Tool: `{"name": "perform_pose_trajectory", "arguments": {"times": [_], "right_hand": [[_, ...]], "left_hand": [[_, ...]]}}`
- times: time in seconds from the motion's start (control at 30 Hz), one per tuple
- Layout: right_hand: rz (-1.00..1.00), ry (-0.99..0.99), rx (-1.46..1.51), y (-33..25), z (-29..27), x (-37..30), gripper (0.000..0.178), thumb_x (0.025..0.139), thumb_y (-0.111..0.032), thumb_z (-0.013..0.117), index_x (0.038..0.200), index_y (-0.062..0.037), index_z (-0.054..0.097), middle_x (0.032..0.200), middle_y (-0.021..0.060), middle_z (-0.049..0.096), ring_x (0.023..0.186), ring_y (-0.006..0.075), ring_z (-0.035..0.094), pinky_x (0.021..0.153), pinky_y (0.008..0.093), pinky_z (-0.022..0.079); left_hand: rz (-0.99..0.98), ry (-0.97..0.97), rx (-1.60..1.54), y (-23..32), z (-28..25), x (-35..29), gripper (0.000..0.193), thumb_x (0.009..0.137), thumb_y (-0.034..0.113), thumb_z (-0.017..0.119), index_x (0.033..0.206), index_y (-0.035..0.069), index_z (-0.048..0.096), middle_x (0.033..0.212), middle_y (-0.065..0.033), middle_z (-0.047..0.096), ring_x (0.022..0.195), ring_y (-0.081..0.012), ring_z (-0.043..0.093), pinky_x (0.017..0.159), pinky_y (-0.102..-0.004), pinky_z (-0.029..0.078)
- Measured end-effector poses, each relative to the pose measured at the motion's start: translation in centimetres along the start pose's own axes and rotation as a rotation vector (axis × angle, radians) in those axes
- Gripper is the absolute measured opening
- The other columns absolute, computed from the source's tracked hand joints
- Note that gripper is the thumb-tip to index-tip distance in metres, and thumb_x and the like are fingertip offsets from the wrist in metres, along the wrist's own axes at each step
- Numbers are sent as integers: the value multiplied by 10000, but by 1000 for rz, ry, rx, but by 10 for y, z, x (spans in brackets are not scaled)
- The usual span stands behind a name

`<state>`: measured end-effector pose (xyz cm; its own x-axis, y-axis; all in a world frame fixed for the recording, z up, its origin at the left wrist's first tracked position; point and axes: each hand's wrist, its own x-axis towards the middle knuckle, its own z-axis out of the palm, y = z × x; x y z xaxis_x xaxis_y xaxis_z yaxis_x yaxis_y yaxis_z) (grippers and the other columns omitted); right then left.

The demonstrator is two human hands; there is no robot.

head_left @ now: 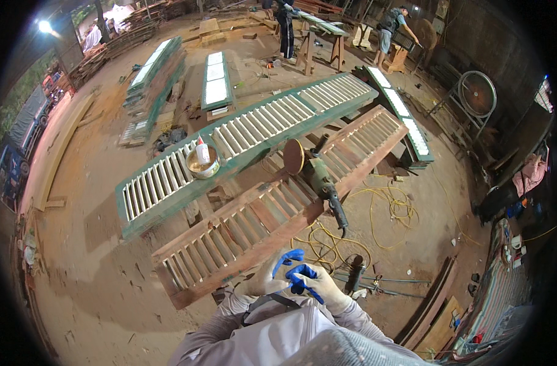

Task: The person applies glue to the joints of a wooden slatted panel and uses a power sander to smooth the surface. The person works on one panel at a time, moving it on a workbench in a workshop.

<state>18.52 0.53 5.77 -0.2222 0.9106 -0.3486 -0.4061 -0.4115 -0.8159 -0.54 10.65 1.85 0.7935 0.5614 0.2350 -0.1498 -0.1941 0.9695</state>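
Observation:
Both my hands wear white gloves with blue palms and fingers, and they meet in front of my body. My left hand [268, 274] is open, its blue fingers bent forward and apart from the thumb. Beside it, my right hand [322, 285] has its fingers curled together near the left thumb; whatever they pinch is hidden. Just beyond lies a brown louvered shutter [254, 252]. A disc sander [318, 174] with a round brown disc rests on it. Behind is a green-framed louvered shutter [229, 166] with pale slats, carrying a tub [200, 169] with a white bottle [203, 151] in it.
Yellow cord [334, 245] lies coiled on the floor to the right. More green panels [149, 73] are stacked at the far left, and another stack [406, 122] stands at right. A round fan [477, 93] is beyond. Two people [390, 30] work at the back.

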Motion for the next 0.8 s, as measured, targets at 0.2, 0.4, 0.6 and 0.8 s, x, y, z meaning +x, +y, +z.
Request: {"name": "perform_pose_trajectory", "arguments": {"times": [0.2,0.4,0.6,0.8], "right_hand": [[12,-106,138,-4,-49,-56,542,1007,-426,627,1279,43,629,1011,72,713,860,141,676,823,306,552],[-19,-122,-57,5,-93,-90,580,970,-479,660,1267,20,669,1018,54,717,858,124,648,815,286,514],[7,-75,-22,48,-108,-102,204,957,-215,741,1041,-32,707,855,-58,651,767,58,547,692,246,466],[-38,51,-71,60,-103,-118,152,979,-163,703,1002,-13,711,857,-44,681,772,51,579,704,239,499]], "left_hand": [[-13,-23,198,13,65,35,781,807,256,796,1461,9,447,1388,-166,564,1316,-305,518,1128,-422,386],[-14,-5,592,14,103,38,1011,725,601,838,1463,33,447,1396,-164,538,1304,-359,485,1148,-482,330],[-97,-162,703,8,125,28,983,756,686,751,1446,40,480,1340,-182,558,1259,-384,503,1117,-498,353],[-61,-159,851,10,138,22,889,757,648,768,1379,48,557,1270,-172,607,1220,-366,541,1071,-480,399]]}}
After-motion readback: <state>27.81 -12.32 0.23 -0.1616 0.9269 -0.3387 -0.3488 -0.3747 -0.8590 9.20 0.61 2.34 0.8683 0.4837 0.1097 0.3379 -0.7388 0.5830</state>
